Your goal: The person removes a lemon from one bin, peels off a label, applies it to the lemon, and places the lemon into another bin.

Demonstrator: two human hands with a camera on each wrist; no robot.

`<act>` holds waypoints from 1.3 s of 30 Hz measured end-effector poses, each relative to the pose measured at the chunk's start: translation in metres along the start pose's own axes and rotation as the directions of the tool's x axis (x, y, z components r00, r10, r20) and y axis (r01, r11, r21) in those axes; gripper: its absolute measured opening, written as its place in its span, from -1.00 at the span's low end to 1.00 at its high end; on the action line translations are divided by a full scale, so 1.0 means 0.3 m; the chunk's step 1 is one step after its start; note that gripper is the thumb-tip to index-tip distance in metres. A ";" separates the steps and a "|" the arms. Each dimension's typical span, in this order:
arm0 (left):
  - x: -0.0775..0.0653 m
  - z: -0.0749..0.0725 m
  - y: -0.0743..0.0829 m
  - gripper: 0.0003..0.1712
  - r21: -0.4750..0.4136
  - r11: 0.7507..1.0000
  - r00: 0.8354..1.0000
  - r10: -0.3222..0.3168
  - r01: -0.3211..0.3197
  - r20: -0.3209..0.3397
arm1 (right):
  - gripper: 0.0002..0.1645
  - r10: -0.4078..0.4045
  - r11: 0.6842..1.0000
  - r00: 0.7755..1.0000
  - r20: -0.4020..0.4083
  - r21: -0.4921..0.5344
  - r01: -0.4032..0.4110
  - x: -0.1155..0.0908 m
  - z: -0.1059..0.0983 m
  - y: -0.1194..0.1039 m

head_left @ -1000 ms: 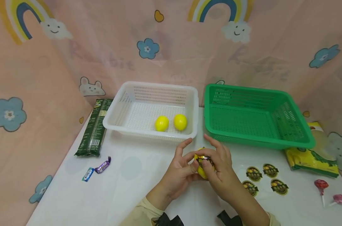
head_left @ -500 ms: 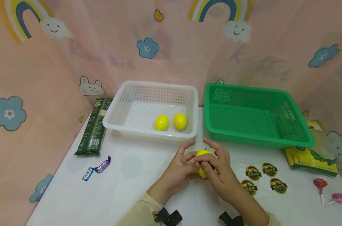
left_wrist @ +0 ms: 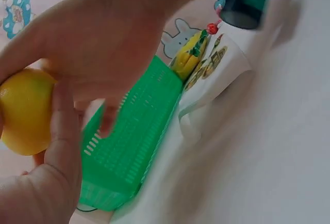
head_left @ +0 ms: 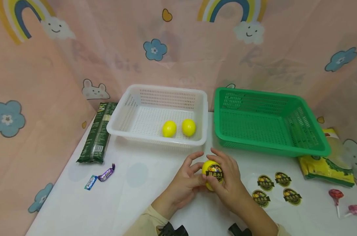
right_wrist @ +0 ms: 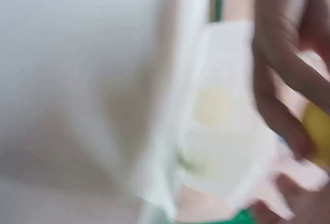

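A round label [head_left: 215, 172] is facing up on the yellow fruit [head_left: 208, 166], its dark band showing pale Chinese characters; 品水 is coming through legibly, while the characters at the band's ends are staying unclear. Four matching round labels [head_left: 265, 182] are lying on the worktop [head_left: 155, 209], carrying similar characters that are appearing too small to read surely. The dark green packet [head_left: 96, 134] is displaying a barcode [head_left: 97, 148] and rows of tiny, unreadable print. White lettering is running along the small blue sweet [head_left: 91, 182], also too small to make out. On the pink backdrop [head_left: 190, 42], faint letters are spelling "bit".
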State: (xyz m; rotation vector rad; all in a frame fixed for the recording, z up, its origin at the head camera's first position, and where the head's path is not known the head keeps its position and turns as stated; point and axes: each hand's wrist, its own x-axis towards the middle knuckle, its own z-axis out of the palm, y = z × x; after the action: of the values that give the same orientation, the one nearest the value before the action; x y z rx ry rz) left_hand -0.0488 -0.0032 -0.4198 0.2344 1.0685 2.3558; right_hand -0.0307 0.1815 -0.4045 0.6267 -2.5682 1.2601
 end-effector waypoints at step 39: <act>0.008 0.045 0.020 -0.33 -0.035 0.999 0.999 0.029 -0.030 -0.031 | -0.33 0.197 0.978 0.980 0.018 0.065 -0.197 -0.012 -0.005 -0.021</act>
State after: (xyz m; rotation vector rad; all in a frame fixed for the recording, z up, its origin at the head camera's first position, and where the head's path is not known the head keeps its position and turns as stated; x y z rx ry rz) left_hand -0.0484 0.0034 -0.4064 0.2033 1.0433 2.4093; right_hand -0.0246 0.1802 -0.4006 0.3996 -2.6615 1.4118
